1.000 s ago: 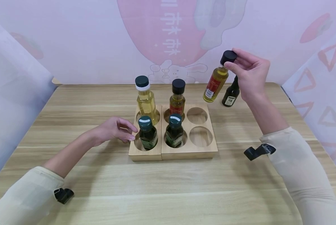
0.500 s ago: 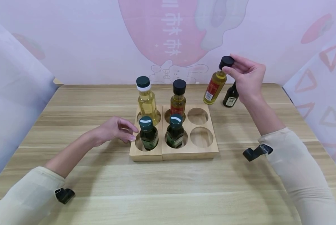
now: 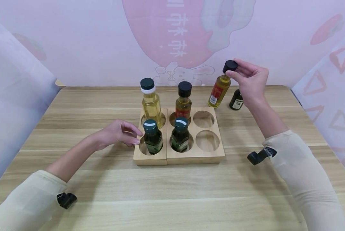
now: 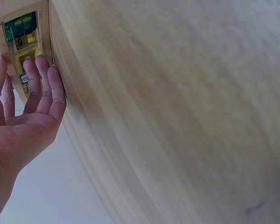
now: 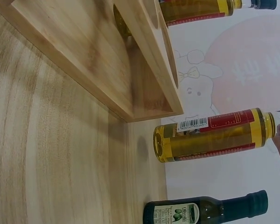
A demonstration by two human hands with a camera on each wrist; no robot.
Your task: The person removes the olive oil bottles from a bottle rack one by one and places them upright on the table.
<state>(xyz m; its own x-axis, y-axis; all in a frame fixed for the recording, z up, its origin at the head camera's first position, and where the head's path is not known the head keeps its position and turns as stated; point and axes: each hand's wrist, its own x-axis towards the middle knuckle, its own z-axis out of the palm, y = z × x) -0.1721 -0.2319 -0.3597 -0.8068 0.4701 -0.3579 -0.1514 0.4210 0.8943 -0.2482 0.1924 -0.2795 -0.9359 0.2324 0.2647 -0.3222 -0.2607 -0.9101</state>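
Pinches red-labelled oil bottle at black cap with right hand; hangs tilted below fingertips, bears barcode with digits too small to trust. Spreads left hand, fingers apart, beside two-hole wooden rack. Note dark green bottle, olive-pictured label, low beside right fingers.

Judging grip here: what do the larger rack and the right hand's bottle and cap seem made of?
Larger rack: wood or wood-look, smooth satin; pale grain shows. Bottle: clear, glossy glass or plastic, unclear which; yellow liquid shows through. Cap: probably plastic, dull; uniformly black.
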